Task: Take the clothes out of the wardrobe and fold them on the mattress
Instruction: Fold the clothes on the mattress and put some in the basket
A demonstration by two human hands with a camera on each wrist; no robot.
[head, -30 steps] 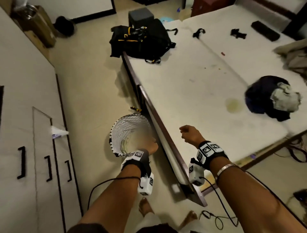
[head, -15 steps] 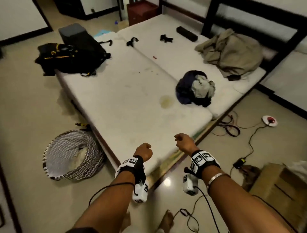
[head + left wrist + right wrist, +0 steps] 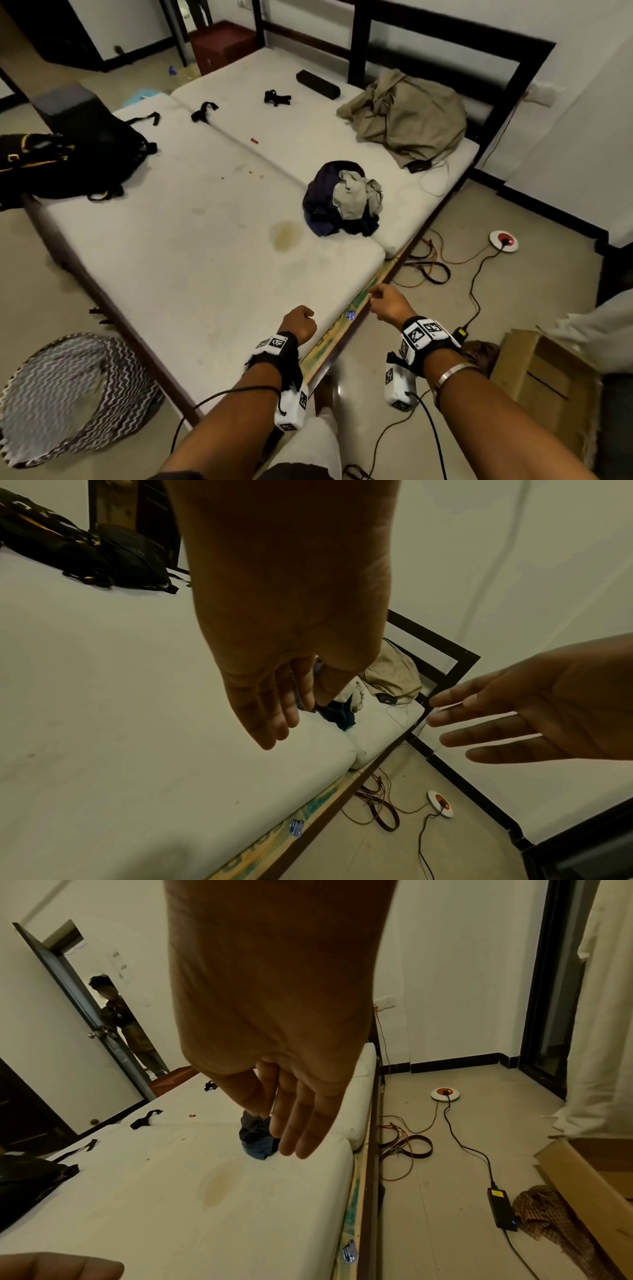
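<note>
A crumpled pile of dark blue and grey clothes (image 3: 342, 198) lies on the white mattress (image 3: 191, 240), towards its right edge. A khaki garment (image 3: 404, 113) is heaped by the black headboard. My left hand (image 3: 301, 323) hovers over the mattress's near corner, its fingers relaxed and empty in the left wrist view (image 3: 274, 718). My right hand (image 3: 387, 303) hangs just past the bed's edge, also empty, with its fingers loosely straight (image 3: 294, 1123). The clothes pile (image 3: 255, 1139) lies well beyond both hands. The wardrobe is out of view.
A black backpack (image 3: 68, 154) sits on the mattress's far left. A woven basket (image 3: 68, 394) stands on the floor at the left. On the right are a cardboard box (image 3: 548, 377), tangled cables (image 3: 428, 267) and a round socket (image 3: 503, 241). A person (image 3: 116, 1015) stands in the doorway.
My view has swung right, away from the wardrobe doors and the basket towards the mattress and its headboard. Both hands stay in front of me, empty.
</note>
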